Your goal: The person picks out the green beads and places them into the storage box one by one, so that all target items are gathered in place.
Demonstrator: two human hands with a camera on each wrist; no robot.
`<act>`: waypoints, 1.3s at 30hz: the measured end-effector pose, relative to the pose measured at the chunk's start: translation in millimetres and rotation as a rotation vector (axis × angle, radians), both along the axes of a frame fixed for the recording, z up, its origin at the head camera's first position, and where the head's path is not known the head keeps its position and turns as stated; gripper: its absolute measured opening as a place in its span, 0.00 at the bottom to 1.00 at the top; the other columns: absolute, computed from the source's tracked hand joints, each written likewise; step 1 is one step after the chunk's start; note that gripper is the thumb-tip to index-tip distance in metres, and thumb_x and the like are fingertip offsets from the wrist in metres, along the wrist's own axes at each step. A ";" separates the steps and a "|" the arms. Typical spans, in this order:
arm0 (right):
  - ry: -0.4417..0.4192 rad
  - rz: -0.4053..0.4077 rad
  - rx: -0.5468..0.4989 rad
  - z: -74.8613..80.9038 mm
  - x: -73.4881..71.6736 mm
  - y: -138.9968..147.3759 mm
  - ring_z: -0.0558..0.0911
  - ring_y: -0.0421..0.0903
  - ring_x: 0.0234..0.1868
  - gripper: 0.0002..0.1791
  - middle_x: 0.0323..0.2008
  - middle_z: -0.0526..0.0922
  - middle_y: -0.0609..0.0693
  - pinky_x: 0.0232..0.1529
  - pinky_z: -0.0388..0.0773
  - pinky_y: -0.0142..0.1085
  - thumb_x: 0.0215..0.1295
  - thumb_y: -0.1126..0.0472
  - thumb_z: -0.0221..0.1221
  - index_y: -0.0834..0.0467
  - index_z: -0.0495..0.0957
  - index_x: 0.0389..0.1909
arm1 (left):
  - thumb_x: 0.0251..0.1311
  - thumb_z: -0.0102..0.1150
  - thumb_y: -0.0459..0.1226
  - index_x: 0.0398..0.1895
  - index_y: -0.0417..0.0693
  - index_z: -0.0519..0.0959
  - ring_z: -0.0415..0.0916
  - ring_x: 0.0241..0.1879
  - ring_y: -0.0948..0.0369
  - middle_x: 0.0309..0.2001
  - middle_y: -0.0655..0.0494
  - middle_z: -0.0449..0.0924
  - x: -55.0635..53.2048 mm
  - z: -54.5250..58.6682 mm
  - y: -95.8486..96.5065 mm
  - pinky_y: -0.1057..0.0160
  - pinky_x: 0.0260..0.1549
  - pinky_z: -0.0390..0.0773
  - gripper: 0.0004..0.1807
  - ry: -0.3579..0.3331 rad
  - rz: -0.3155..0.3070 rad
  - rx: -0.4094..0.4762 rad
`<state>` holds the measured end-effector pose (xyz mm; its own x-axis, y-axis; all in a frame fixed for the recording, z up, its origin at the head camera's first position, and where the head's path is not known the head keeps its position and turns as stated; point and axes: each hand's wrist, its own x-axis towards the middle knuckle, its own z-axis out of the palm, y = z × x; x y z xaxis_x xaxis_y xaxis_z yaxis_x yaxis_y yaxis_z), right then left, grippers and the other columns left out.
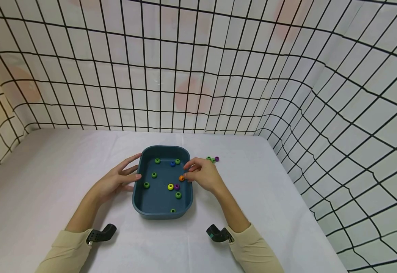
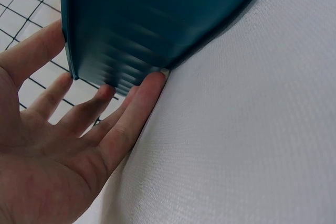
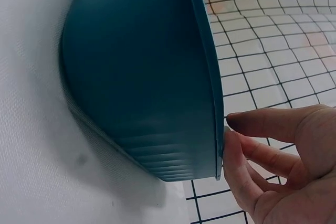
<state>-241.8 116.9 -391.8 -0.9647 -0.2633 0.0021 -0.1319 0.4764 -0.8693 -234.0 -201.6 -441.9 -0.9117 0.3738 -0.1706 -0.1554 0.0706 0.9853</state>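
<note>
A dark blue-green rectangular tray (image 1: 162, 216) stands on the white cloth with several green beads (image 1: 154, 175), a blue bead (image 1: 173, 164), a yellow bead (image 1: 170, 187) and a purple bead (image 1: 176, 187) inside. At its left side my left hand (image 1: 113, 182) is spread, thumb at the rim, with the little finger (image 2: 136, 114) low against the wall. My right hand (image 1: 203, 175) reaches over the right rim and pinches an orange bead (image 1: 181, 178) at its fingertips. In the right wrist view, the tray wall hides that bead while thumb and finger nearly meet at the rim.
Two green beads (image 1: 213, 160) and a purple bead (image 1: 217, 159) lie on the cloth right of the tray. Black netting (image 1: 160, 91) rises behind the table (image 1: 280, 212) and along both sides. Each wrist carries a black camera (image 1: 218, 234).
</note>
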 end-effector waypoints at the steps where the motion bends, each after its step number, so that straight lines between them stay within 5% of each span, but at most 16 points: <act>1: 0.003 -0.005 0.006 0.5 0.0 0.5 0.84 0.45 0.33 0.12 0.36 0.82 0.54 0.45 0.86 0.50 0.61 0.66 0.69 0.62 0.84 0.45 | 0.70 0.61 0.41 0.82 0.70 0.47 0.60 0.74 0.38 0.82 0.41 0.38 -0.1 -0.2 0.3 0.53 0.51 0.84 0.45 -0.003 0.003 0.000; 8: 0.044 -0.077 0.049 6.6 -2.2 9.9 0.85 0.48 0.32 0.12 0.34 0.83 0.52 0.34 0.77 0.36 0.60 0.62 0.70 0.56 0.85 0.45 | 0.70 0.60 0.41 0.82 0.70 0.47 0.60 0.74 0.38 0.83 0.41 0.38 -1.2 -0.8 1.0 0.53 0.52 0.84 0.45 -0.005 0.000 0.001; 22: 0.071 -0.141 0.047 10.8 -10.9 27.0 0.86 0.55 0.36 0.15 0.36 0.85 0.55 0.38 0.81 0.38 0.63 0.62 0.69 0.55 0.84 0.51 | 0.69 0.61 0.40 0.83 0.69 0.45 0.60 0.74 0.37 0.82 0.40 0.37 0.7 1.4 -0.4 0.54 0.51 0.84 0.46 -0.001 -0.007 0.013; 39: 0.113 -0.277 -0.012 -0.5 -24.7 47.8 0.85 0.48 0.37 0.20 0.41 0.84 0.55 0.38 0.80 0.34 0.60 0.61 0.70 0.54 0.84 0.54 | 0.69 0.62 0.41 0.82 0.69 0.46 0.59 0.74 0.37 0.82 0.40 0.37 0.4 1.3 -0.9 0.53 0.51 0.84 0.46 -0.004 -0.003 0.009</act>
<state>-266.5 164.6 -392.3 -0.9933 0.0105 0.1154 -0.0950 0.4972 -0.8624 -233.6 -202.5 -440.6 -0.9099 0.3781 -0.1706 -0.1589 0.0623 0.9853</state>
